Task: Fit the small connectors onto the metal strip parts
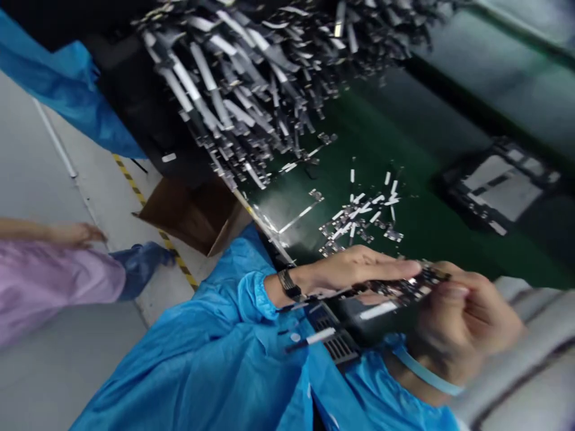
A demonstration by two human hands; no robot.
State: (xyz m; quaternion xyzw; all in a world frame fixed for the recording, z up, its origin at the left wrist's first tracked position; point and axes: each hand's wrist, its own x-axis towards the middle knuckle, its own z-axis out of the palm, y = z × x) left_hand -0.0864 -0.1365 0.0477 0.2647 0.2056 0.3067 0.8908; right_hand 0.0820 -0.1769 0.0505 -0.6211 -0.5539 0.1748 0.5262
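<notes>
My left hand [354, 269], with a dark bracelet at the wrist, is closed around a bundle of small flex-cable parts [399, 290]. Its thumb lies along the top, and strips with dark and white sections trail back beneath the wrist. At the bundle's far end, my right hand [471, 305] pinches at the small connector pieces; a light blue band circles that wrist. Exactly which piece its fingertips hold is too small and blurred to tell. Just beyond my left hand, a scattered group of similar white-and-dark parts [354, 218] lies on the green mat [431, 239].
A large heap of strip parts [251, 78] covers the table's far left. At right sits a dark fixture with a pale plate [503, 185]. An open cardboard box [193, 212] stands on the floor beside the table. A person in pink [58, 275] and a blue sleeve [67, 90] are at left.
</notes>
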